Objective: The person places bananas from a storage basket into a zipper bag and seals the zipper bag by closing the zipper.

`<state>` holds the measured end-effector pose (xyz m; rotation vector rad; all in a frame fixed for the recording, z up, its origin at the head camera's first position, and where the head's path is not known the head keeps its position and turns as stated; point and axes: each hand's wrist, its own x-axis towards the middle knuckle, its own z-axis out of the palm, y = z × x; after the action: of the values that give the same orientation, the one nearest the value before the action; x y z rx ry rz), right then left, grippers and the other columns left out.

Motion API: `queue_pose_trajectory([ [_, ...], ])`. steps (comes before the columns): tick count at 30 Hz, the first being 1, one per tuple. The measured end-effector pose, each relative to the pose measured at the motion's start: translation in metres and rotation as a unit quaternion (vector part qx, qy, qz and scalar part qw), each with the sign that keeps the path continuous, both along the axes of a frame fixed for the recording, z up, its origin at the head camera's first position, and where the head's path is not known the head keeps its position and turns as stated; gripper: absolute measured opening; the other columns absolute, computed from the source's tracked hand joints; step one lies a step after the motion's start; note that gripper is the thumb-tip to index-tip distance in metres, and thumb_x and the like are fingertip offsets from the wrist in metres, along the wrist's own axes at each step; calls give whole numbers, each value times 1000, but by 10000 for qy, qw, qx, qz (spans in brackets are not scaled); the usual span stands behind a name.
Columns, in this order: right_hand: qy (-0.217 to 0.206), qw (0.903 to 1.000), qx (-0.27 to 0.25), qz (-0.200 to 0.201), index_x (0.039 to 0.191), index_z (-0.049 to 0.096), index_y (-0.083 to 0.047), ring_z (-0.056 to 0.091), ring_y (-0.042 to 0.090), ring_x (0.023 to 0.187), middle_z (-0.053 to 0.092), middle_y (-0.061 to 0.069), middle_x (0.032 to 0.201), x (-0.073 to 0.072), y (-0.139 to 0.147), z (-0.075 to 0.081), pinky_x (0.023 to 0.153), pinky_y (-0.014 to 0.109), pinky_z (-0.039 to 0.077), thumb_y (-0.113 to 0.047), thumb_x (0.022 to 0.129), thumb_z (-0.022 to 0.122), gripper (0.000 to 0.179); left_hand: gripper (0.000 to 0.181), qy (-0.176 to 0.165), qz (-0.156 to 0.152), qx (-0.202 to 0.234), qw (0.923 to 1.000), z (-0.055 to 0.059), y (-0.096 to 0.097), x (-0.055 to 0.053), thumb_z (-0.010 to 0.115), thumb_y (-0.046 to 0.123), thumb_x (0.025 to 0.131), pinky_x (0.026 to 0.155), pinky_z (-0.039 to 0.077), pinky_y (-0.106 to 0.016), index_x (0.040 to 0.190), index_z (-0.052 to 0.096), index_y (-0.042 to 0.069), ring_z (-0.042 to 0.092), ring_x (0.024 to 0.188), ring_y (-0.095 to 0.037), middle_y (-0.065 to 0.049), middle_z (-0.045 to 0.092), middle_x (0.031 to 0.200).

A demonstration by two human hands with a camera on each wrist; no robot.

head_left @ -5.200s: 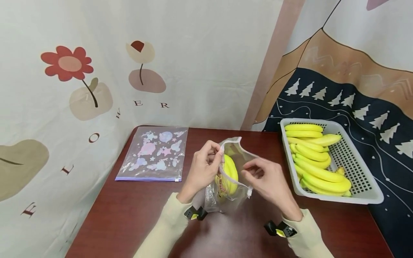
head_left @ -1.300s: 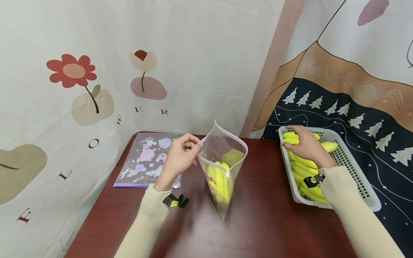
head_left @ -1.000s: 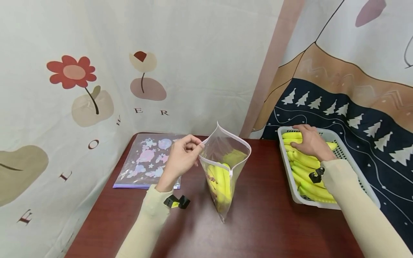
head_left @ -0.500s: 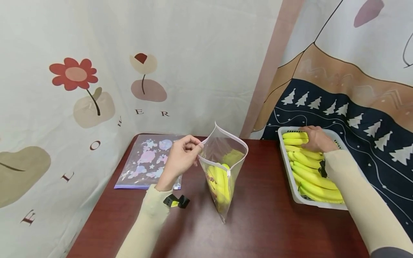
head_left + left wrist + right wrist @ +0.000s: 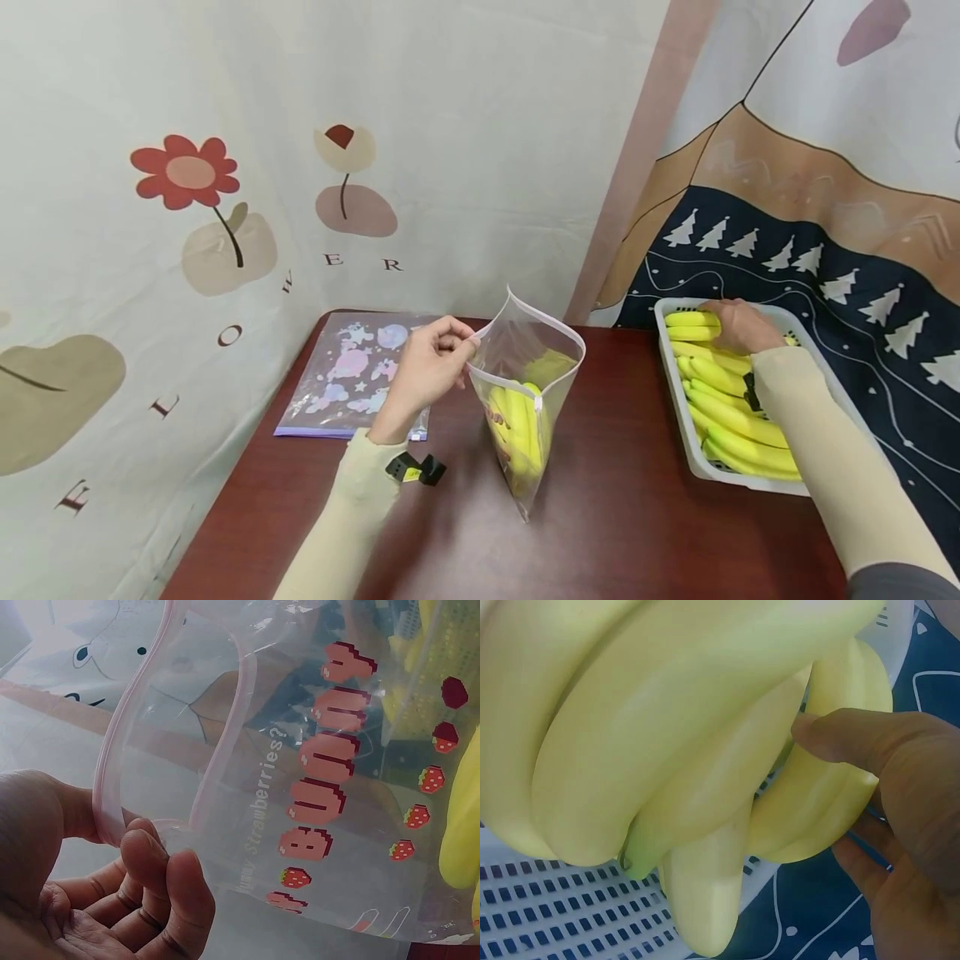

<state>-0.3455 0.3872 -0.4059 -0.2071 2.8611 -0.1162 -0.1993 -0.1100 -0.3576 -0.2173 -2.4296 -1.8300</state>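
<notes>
My left hand pinches the left corner of a clear zip bag between thumb and fingers. The bag stands on the table with its mouth wide apart and its white slider at the front. Yellow bananas are inside it. In the left wrist view the bag's wall carries pink pixel lettering and strawberries. My right hand reaches into the back of a grey basket and grips the small banana bunch there, thumb on the near side, fingers partly hidden beyond. More bananas lie in front.
A flat zip bag with a pastel print and purple zip lies at the table's back left. The brown table meets a printed curtain behind. Dark tree-patterned cloth hangs beyond the basket.
Earlier both hands were at the bag's mouth. My right hand has since moved to the basket, then rightward and down to the back bunch. My left hand keeps its pinch on the bag.
</notes>
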Motion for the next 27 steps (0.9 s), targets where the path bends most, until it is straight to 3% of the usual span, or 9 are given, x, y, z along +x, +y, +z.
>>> queue_pose_trajectory([
  [4, 122, 9998, 88, 130, 146, 44, 2, 44, 52, 127, 45, 38, 142, 1, 1, -1, 105, 70, 42, -7, 87, 74, 67, 7, -9, 15, -1, 10000, -1, 0, 2, 69, 11, 96, 49, 52, -27, 97, 68, 4, 59, 50, -32, -17, 63, 66],
  [10, 320, 9992, -16, 227, 143, 47, 4, 45, 51, 123, 50, 37, 136, 4, 6, 1, 106, 69, 42, -9, 85, 75, 65, 6, -28, -12, 33, 10000, 0, 1, 3, 68, 10, 96, 48, 52, -27, 97, 69, 4, 57, 49, -27, -12, 62, 64],
  [14, 503, 9980, -368, 74, 143, 44, 5, 42, 52, 124, 48, 39, 137, 10, 10, 5, 107, 71, 39, -13, 87, 74, 66, 5, -20, -54, 51, 10000, 0, 2, 4, 67, 10, 96, 48, 52, -28, 97, 68, 5, 58, 50, -33, -11, 61, 63],
  [20, 718, 9941, -785, -219, 149, 37, 2, 42, 50, 120, 46, 36, 137, 19, 7, 16, 103, 72, 39, -21, 91, 72, 72, 4, 16, -75, 59, 10000, 0, 2, 4, 66, 8, 96, 49, 53, -29, 97, 68, 4, 55, 46, -17, -12, 62, 64],
  [27, 975, 9846, -1370, -482, 151, 35, 0, 45, 47, 112, 46, 33, 135, 33, 6, 21, 96, 68, 43, -28, 93, 71, 74, 4, 47, -121, 80, 9999, -1, 2, 5, 65, 7, 96, 48, 51, -27, 96, 67, 4, 54, 46, -15, -10, 61, 63],
])
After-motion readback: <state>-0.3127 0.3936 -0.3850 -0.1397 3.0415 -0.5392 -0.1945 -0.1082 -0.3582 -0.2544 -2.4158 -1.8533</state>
